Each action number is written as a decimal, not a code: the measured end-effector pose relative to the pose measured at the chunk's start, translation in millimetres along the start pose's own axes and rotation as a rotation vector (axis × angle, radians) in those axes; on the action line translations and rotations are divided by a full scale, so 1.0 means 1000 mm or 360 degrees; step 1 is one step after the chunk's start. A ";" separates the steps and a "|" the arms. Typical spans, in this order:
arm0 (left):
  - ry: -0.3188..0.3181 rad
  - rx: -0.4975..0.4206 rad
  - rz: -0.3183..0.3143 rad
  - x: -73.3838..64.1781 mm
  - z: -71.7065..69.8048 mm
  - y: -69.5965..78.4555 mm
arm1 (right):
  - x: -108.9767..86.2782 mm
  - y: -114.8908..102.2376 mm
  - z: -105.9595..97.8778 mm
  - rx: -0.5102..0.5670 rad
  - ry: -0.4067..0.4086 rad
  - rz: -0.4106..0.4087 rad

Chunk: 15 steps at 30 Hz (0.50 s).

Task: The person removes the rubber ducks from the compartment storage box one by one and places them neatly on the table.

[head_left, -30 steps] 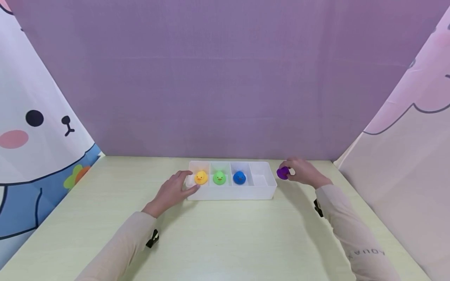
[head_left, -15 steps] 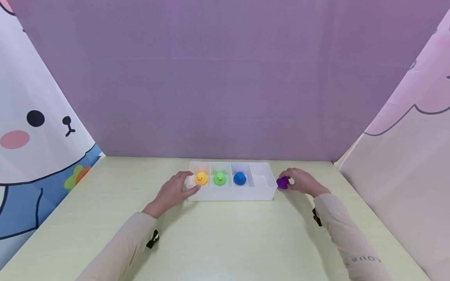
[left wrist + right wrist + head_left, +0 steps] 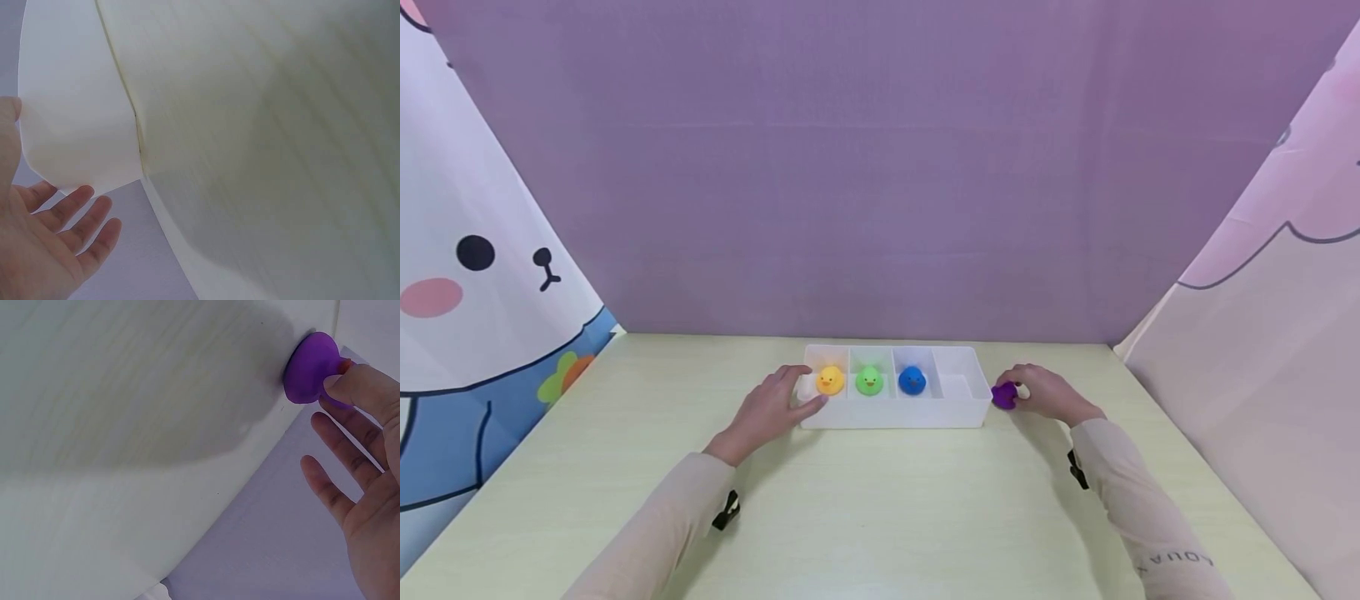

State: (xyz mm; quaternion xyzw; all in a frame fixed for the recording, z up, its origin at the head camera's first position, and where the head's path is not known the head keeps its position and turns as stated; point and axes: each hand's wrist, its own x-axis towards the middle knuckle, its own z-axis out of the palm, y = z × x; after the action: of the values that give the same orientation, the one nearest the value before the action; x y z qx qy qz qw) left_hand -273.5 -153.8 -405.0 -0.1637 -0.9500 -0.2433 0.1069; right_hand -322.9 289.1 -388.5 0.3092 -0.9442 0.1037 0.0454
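Note:
A white box (image 3: 891, 414) with a row of compartments stands near the back of the table. In it sit a yellow toy duck (image 3: 830, 380), a green one (image 3: 869, 381) and a blue one (image 3: 912, 381), one per compartment. The rightmost compartment holds nothing. My left hand (image 3: 767, 412) holds the box's left end, thumb at the front rim and forefinger at the left rim. Just off the box's right end, my right hand (image 3: 1047, 393) pinches a purple toy duck (image 3: 312, 369) by its head between thumb and forefinger. Its base is right at the tabletop, with an orange beak showing.
A pale wooden table (image 3: 880, 508) lies under everything. Behind it rises a purple cloth wall (image 3: 865, 183). Printed curtains hang at the left (image 3: 490, 350) and right (image 3: 1270, 358) sides.
My right hand has brought the purple duck toward me and down to the tabletop beside the box, turning it more upright. The left hand and the box have stayed put.

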 end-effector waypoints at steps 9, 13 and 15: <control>0.0002 -0.0003 0.0003 0.000 0.000 0.000 | 0.000 0.001 0.001 -0.0018 0.0011 -0.0019; 0.0003 -0.0001 0.0006 -0.001 -0.001 0.000 | 0.000 -0.001 -0.002 -0.0004 -0.0005 -0.0027; 0.0005 -0.0005 0.0004 -0.001 -0.001 0.001 | 0.000 -0.002 -0.004 0.0002 -0.0019 -0.0017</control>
State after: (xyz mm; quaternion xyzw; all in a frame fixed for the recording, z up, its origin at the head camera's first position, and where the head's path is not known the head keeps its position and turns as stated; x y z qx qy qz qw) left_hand -272.5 -154.1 -403.9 -0.1648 -0.9493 -0.2447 0.1084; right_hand -321.9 288.2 -383.9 0.3149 -0.9428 0.1022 0.0400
